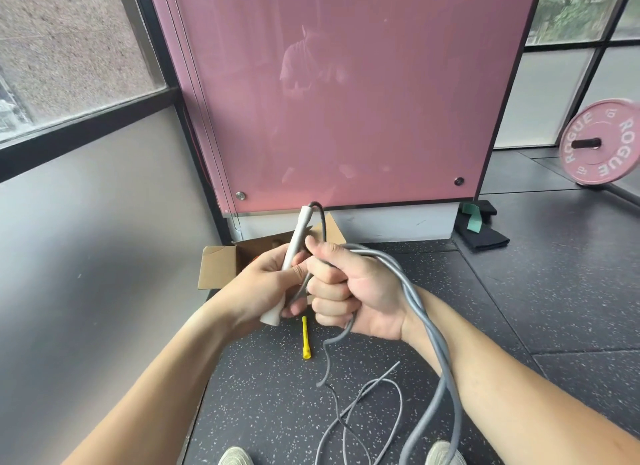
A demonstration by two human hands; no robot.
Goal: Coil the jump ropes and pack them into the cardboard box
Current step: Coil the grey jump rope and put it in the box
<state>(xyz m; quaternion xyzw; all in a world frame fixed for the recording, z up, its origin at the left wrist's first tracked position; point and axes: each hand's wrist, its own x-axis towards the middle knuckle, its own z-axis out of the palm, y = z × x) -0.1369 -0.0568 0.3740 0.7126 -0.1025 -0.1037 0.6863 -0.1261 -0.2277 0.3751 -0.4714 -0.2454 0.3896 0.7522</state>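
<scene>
My left hand (266,281) grips the pale grey handle (292,253) of a jump rope, held upright in front of me. My right hand (349,291) is closed in a fist around several loops of the grey rope (426,329); the loops drape over my right wrist and hang down to the floor. A loose end of the rope (329,364) dangles below my right fist. An open cardboard box (218,267) stands on the floor behind my hands, mostly hidden by them. A yellow jump rope handle (306,338) lies on the floor below my hands.
A thinner grey rope (363,412) lies loose on the speckled black floor near my shoes (235,456). A pink glass panel (346,101) rises behind the box. A pink weight plate (601,142) on a bar stands far right, with a black pad and green band (479,225) near the panel's base.
</scene>
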